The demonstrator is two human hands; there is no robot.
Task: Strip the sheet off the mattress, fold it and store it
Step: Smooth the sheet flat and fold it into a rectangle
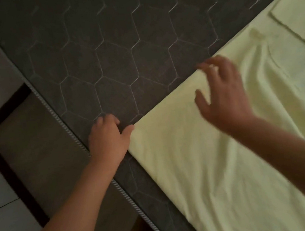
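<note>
A pale yellow sheet (199, 157) lies spread over the right half of a dark grey mattress (103, 45) quilted in hexagons. Its straight edge runs diagonally from lower left to upper right. My left hand (107, 139) rests on the mattress at the sheet's near corner, fingers curled down on the dark surface and thumb touching the corner. My right hand (221, 93) is blurred over the sheet near its edge, fingers spread and relaxed, holding nothing. A folded layer of the sheet (297, 15) shows at the upper right.
The mattress edge with striped piping (57, 116) runs diagonally at the left. Beyond it are the dark mattress side, a dark bed frame (8, 168) and a pale tiled floor (1, 206).
</note>
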